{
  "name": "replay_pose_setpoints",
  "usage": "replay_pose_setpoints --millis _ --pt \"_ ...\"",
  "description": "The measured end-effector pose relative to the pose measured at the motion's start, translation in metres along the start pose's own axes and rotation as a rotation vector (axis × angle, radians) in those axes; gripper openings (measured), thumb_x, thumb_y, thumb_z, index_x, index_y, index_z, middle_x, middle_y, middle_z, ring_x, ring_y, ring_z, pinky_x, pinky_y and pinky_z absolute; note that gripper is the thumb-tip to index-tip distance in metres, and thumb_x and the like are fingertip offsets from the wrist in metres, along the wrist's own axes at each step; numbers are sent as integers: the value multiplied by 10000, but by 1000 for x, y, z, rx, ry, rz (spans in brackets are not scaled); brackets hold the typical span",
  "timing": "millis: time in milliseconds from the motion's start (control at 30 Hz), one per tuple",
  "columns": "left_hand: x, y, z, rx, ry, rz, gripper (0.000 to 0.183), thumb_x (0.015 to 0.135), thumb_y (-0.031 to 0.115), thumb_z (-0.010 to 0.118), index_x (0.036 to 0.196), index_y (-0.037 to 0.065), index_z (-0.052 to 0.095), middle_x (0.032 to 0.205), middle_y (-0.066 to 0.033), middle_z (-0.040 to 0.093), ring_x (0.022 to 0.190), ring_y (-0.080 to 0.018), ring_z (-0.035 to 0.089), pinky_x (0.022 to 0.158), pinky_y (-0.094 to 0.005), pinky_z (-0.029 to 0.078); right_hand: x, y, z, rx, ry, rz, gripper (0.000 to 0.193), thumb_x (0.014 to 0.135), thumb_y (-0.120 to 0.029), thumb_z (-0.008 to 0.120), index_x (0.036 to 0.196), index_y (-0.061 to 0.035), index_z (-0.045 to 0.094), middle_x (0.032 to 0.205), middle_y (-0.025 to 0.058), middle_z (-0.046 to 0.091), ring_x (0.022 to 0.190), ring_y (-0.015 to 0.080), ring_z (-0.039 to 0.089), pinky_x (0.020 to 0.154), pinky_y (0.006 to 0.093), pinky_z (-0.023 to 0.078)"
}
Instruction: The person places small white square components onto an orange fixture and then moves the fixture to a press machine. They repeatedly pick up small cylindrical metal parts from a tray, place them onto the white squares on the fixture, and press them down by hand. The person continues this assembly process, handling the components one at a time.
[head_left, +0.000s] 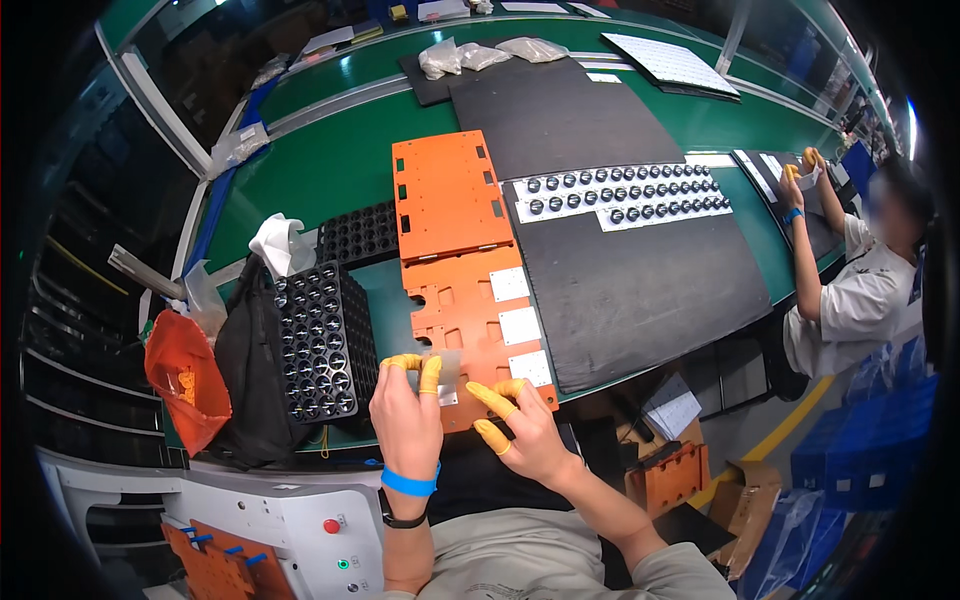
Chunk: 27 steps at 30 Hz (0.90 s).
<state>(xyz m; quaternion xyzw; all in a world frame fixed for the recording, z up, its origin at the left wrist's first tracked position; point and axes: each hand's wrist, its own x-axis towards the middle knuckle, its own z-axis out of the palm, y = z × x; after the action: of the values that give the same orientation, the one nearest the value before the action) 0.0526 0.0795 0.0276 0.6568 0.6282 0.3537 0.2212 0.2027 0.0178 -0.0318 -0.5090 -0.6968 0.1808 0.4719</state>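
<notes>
Over the near end of an orange fixture plate (465,325), my left hand (408,415) pinches a thin greyish square plate (451,366) between yellow-cotted fingertips. A blue band circles that wrist. Just right of it, my right hand (525,430) hovers with thumb and fingers apart, also in yellow finger cots, and nothing visible between them. White square plates (519,326) lie in a column along the fixture's right side. Another pale piece (447,395) shows partly behind my left hand. The fixture's hinged orange panel (448,195) extends at the far end.
Black trays of round parts (322,340) stand left, beside a black bag (245,380) and an orange bag (190,380). White strips with black round parts (625,192) rest on the dark mat (640,290) at right. A co-worker (850,260) handles a piece at far right.
</notes>
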Motion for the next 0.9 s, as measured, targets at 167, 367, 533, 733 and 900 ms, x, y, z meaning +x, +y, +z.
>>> replay_pose_setpoints --millis 167,367,533,733,900 --pt "9 -9 12 76 42 76 204 991 148 605 1003 -55 594 1008 -228 614 886 -448 619 744 -497 482 -2 -2 -1 12 -24 -7 474 840 -123 771 1286 -12 655 1033 153 581 905 307 563 794 384 508" --pt "16 -20 22 123 98 62 215 1012 152 567 1029 -62 570 1038 -249 600 917 -464 609 767 -509 484 -1 0 -4 49 -70 -12 472 849 -122 770 1292 -12 649 1055 158 578 938 311 565 821 385 511" --pt "16 -20 24 189 83 -11 224 1014 157 558 1022 -67 569 1030 -253 598 922 -468 612 769 -519 486 -2 1 -5 56 -84 -3 461 857 -133 764 1289 -17 653 1067 160 576 949 313 569 828 386 513" --pt "17 -24 29 205 70 -73 221 996 137 573 1024 -81 601 1028 -262 619 956 -468 614 808 -500 483 -2 0 -4 42 -91 -18 445 854 -141 766 1273 -27 667 1030 142 575 923 297 564 791 379 507" --pt "20 -26 27 217 56 -97 235 990 147 582 1027 -84 606 1019 -269 628 954 -463 620 812 -501 486 0 0 -3 29 -81 -32 442 849 -146 770 1268 -41 676 1004 121 578 900 281 564 772 372 503"
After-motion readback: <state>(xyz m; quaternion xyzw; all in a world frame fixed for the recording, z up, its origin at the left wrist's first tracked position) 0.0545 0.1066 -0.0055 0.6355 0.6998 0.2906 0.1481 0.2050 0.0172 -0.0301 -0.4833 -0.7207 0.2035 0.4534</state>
